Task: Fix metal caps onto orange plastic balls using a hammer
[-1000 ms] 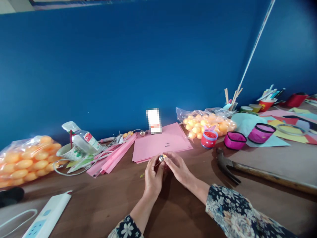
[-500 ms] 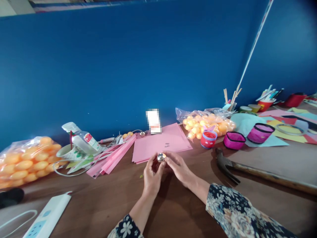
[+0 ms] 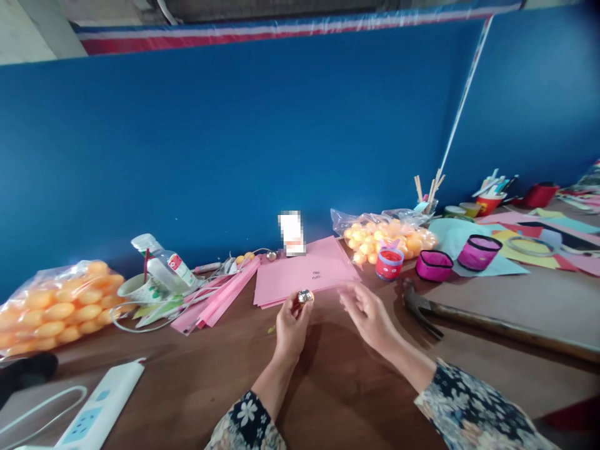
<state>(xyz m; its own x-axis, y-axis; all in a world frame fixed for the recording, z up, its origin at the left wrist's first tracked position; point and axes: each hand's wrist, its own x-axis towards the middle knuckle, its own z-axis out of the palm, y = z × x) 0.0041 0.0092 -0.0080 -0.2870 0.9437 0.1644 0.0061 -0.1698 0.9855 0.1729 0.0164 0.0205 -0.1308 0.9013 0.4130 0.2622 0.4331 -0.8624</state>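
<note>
Between the thumb and fingers of my left hand is a small shiny silver ball, held just in front of the pink paper sheets. My right hand hovers to the right of it, apart from the ball, fingers loosely spread and a little blurred, with nothing visible in them. A second silver ball lies at the back, left of a blurred-out white item. The hammer rests to the right of my right hand.
Bags of orange balls lie at left and back right. A bottle, folded pink strips and a power strip are on the left. Right of centre stand a red cup and magenta fabric rings. A blue partition rises behind.
My right hand has let go of the silver ball and moved away to the right, its fingers opening. My left hand still holds the ball. The camera view has tilted up slightly.
</note>
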